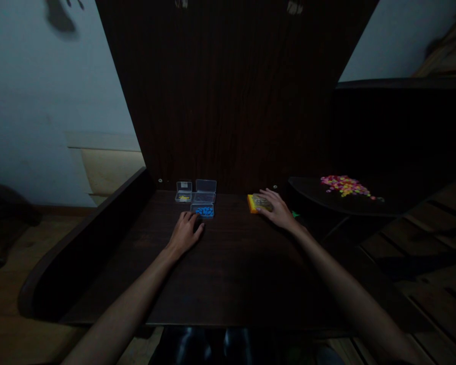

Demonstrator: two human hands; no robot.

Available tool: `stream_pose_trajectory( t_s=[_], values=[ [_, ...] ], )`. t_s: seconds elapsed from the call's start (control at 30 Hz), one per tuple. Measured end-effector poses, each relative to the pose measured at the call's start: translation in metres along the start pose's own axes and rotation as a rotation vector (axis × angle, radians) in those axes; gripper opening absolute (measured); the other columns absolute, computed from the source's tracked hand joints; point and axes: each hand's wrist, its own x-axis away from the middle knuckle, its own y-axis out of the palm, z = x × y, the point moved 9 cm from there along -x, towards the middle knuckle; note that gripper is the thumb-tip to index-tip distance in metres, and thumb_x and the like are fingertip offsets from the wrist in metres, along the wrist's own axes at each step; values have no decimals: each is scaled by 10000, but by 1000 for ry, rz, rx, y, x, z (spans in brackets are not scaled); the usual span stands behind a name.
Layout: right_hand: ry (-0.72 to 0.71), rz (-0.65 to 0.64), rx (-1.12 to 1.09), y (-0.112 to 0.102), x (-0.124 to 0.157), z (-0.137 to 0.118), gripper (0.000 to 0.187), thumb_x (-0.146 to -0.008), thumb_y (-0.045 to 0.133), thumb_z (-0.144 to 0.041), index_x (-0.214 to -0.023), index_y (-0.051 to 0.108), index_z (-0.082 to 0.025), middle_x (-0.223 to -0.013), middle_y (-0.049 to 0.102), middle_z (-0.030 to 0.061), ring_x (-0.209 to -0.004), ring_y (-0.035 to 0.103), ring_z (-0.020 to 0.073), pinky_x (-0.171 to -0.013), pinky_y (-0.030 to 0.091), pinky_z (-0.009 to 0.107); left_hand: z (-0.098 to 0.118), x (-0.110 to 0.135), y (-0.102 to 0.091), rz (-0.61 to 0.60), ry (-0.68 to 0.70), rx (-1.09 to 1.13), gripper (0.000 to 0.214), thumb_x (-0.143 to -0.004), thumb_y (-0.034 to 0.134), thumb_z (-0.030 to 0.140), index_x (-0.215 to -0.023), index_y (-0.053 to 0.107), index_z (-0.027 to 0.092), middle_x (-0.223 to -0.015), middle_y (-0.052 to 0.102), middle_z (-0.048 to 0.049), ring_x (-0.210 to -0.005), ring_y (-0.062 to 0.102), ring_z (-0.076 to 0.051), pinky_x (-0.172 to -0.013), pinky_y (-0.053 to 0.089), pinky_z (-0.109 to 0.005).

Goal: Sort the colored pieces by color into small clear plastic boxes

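My left hand (185, 233) lies palm down on the dark wooden desk (228, 274), fingers loosely together, just in front of a small clear box of blue pieces (203, 210). Behind that box stand two more clear boxes, one with yellow pieces (184, 193) and one open with its lid up (205, 189). My right hand (275, 208) rests with fingers stretched out on a yellow box (255, 203) that has a clear lid. Neither hand grips anything.
A dark round side table (315, 195) at the right carries a heap of pink and yellow small pieces (345, 185). A tall dark wooden panel (228, 91) rises behind the desk. A raised rail (99, 223) borders the desk's left side.
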Motion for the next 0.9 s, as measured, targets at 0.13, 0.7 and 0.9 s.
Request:
stream_pose_trajectory(
  t_s=[0.13, 0.7, 0.9],
  values=[
    [-61, -12, -72, 16, 8, -38, 438, -855, 622, -375, -1272, 585, -245, -1370, 548, 104, -1324, 442, 286, -1110, 316, 566, 4, 2, 1, -5, 23, 19, 285, -898, 502, 334, -1097, 626, 171, -1099, 592, -129, -1124, 474, -310, -986, 474, -512],
    [109, -165, -593, 87, 32, -67, 1083, -654, 829, -323, -1523, 186, -259, -1422, 466, 170, -1242, 531, 288, -1017, 470, 492, 74, 26, 18, -163, 226, 190, 295, -900, 548, 308, -1157, 629, 187, -1095, 615, -96, -1077, 516, -254, -957, 505, -434],
    [91, -196, -597, 87, 39, -67, 895, -681, 813, -324, -1443, 347, -279, -1419, 477, 118, -1193, 568, 253, -1002, 498, 449, 59, 21, 11, -66, 121, 267, 590, -805, 655, 235, -1351, 436, 191, -1198, 516, -102, -1126, 524, -240, -1000, 493, -421]
  ],
)
